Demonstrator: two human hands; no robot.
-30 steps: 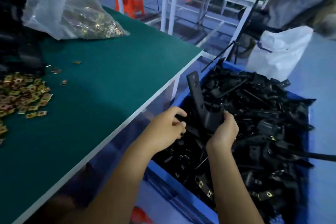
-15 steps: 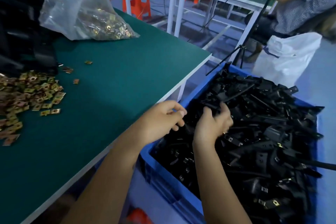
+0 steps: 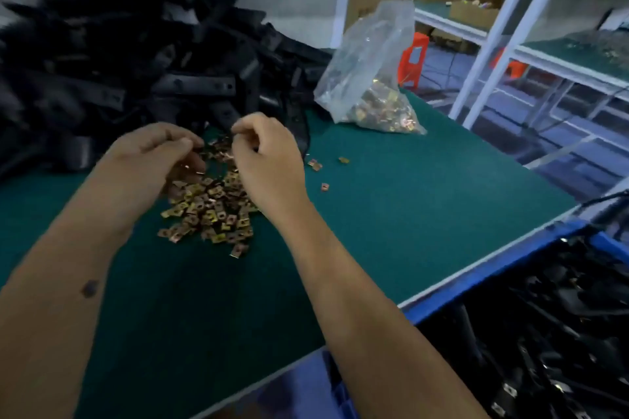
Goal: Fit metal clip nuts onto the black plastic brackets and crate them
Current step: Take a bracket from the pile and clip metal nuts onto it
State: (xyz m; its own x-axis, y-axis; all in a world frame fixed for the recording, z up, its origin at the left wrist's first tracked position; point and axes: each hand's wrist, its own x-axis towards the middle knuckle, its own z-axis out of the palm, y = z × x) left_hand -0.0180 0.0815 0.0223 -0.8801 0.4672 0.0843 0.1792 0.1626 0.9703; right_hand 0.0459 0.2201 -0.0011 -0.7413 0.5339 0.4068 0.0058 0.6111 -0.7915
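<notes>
Both my hands are over the loose clip nuts (image 3: 209,211) on the green tabletop (image 3: 408,214). My left hand (image 3: 155,155) is above the pile's left side, fingers curled, thumb meeting fingertips; looks like a small clip pinched there, but it's too blurry, can't tell for sure. My right hand (image 3: 269,160) is just beside it, to the right, fingers curled under w/ thumb & forefinger pressed together at the top; can't tell if anything's between them.

Pile of black brackets (image 3: 129,71) sits beyond my hands, its near edge just past my fingertips. A clear plastic bag (image 3: 369,78) w/ more clips stands beyond & right of my right hand. A few stray clips (image 3: 315,165) lie just right of that hand. Blue crate (image 3: 452,299) w/ bracket parts in it is low on the right, beside my right forearm, against the table edge.
</notes>
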